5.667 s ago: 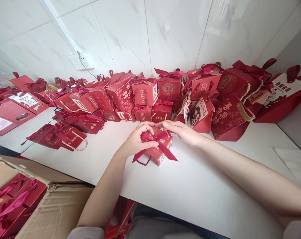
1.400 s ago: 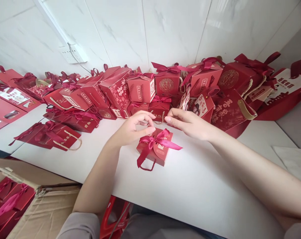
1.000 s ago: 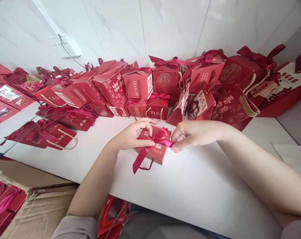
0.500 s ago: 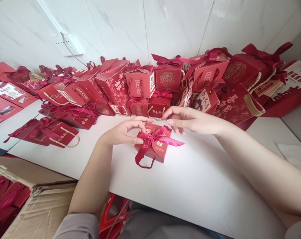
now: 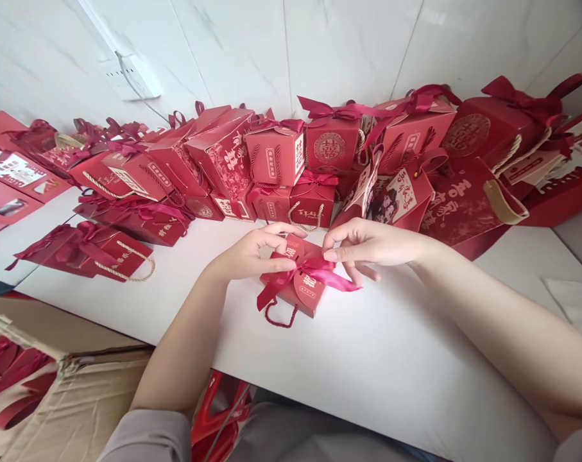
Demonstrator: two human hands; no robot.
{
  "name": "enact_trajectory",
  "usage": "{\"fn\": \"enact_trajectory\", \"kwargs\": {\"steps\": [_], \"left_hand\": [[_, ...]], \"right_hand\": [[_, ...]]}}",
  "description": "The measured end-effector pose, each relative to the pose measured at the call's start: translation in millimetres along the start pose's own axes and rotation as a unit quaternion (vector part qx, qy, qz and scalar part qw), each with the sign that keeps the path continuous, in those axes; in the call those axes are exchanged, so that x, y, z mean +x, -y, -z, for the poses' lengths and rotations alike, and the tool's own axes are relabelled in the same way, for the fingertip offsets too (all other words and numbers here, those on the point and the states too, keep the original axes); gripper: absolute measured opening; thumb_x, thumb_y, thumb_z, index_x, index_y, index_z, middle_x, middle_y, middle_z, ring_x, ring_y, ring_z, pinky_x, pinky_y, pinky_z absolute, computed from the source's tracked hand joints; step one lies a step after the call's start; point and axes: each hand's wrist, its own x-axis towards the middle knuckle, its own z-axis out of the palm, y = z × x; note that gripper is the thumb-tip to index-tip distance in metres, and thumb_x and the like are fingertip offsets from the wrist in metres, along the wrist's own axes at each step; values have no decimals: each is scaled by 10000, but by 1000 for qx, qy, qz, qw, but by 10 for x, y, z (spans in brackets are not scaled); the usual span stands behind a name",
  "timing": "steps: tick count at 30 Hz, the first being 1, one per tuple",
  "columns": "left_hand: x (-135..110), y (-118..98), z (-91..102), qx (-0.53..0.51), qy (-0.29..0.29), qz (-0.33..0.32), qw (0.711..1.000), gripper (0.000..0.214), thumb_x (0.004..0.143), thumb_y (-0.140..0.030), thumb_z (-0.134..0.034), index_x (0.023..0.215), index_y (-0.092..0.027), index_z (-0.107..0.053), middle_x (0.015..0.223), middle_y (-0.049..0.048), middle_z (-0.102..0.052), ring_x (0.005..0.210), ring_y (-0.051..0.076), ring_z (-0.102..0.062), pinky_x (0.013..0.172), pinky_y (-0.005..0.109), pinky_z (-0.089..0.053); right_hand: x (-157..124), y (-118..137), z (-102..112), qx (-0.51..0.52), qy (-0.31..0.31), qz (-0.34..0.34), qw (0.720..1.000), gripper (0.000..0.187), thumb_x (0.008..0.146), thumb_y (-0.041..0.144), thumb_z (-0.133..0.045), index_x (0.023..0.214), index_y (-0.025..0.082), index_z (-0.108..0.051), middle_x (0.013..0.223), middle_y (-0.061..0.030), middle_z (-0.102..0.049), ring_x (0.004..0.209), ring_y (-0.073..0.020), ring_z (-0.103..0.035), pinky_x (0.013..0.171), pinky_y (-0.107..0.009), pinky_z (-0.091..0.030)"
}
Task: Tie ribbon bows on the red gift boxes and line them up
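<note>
A small red gift box (image 5: 304, 298) with gold print lies on the white table in front of me, its dark red cord handle (image 5: 281, 325) toward me. A shiny magenta ribbon (image 5: 336, 278) is tied in a bow across its top. My left hand (image 5: 256, 253) is at the box's left side, thumb and curled fingers closed on the ribbon near the knot. On the other side my right hand (image 5: 368, 245) pinches the bow's right loop between thumb and index finger, the other fingers loosely bent. One ribbon tail hangs over the left edge, another points right.
Red gift boxes (image 5: 276, 157) with bows and rope handles stand stacked along the tiled wall (image 5: 242, 51). More boxes (image 5: 122, 253) lie at the left. An opened cardboard carton (image 5: 86, 398) holding red items is at lower left. A wall socket (image 5: 134, 77) has a cable.
My right hand has come down from beyond the box and taken the bow's right loop. My left thumb has moved right, toward the knot. The view has shifted slightly.
</note>
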Motion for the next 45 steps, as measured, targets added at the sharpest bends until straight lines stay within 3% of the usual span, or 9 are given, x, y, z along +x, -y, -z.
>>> {"fn": "enact_trajectory", "kwargs": {"steps": [4,8,15,20,30,35,40,45], "left_hand": [[-2,-44,-27,34,5,-16,999,321,765,-357,-787,600,-153,-602,1346,83,-573,1270,276,-531,1084,414,-422],[-16,-48,-5,47,13,-20,999,206,747,-371,-803,717,-182,-728,1361,88,-562,1269,297,-530,1101,446,-416],[-37,-53,31,62,18,-10,998,215,746,-401,-800,758,-194,-742,1368,87,-559,1263,300,-533,1125,455,-398],[-34,-43,47,64,30,-7,997,269,696,-398,-836,653,-176,-690,1393,82,-544,1269,310,-524,1130,455,-390],[-58,-81,69,61,55,-2,997,198,830,-385,-720,794,-195,-759,1436,89,-510,1317,309,-505,1145,454,-378],[-64,-87,82,53,64,7,997,289,838,-394,-708,658,-170,-680,1470,71,-492,1344,307,-483,1157,431,-358],[-75,-48,121,27,58,20,998,376,930,-404,-580,652,-167,-669,1480,73,-492,1343,298,-485,1143,455,-363],[-78,-78,84,59,22,29,998,427,791,-429,-750,547,-150,-538,1439,63,-531,1340,299,-488,1148,440,-349]], "right_hand": [[-9,11,-4,12,51,-35,998,343,916,498,-637,994,164,-633,556,14,-693,324,-74,-537,306,-154,-299],[30,-38,-3,27,52,-33,998,367,924,518,-614,853,159,-601,573,-9,-710,313,-69,-539,305,-158,-250],[55,-42,-39,35,46,-34,998,371,907,516,-639,801,163,-588,565,9,-693,320,-64,-534,321,-165,-254],[45,-45,-24,33,44,-50,997,373,897,525,-649,801,170,-587,559,25,-680,333,-67,-544,333,-169,-263],[42,-6,-51,21,33,-65,997,394,908,546,-619,786,175,-568,503,28,-650,334,-83,-551,345,-184,-268],[29,15,-70,16,21,-70,997,388,912,538,-619,772,182,-555,477,37,-628,339,-90,-561,350,-181,-261],[34,6,-80,14,13,-76,997,409,903,559,-619,760,180,-557,475,36,-626,324,-84,-536,356,-185,-264],[32,7,-85,11,15,-80,997,407,911,560,-605,769,182,-555,472,40,-619,328,-81,-532,364,-183,-250]]}}
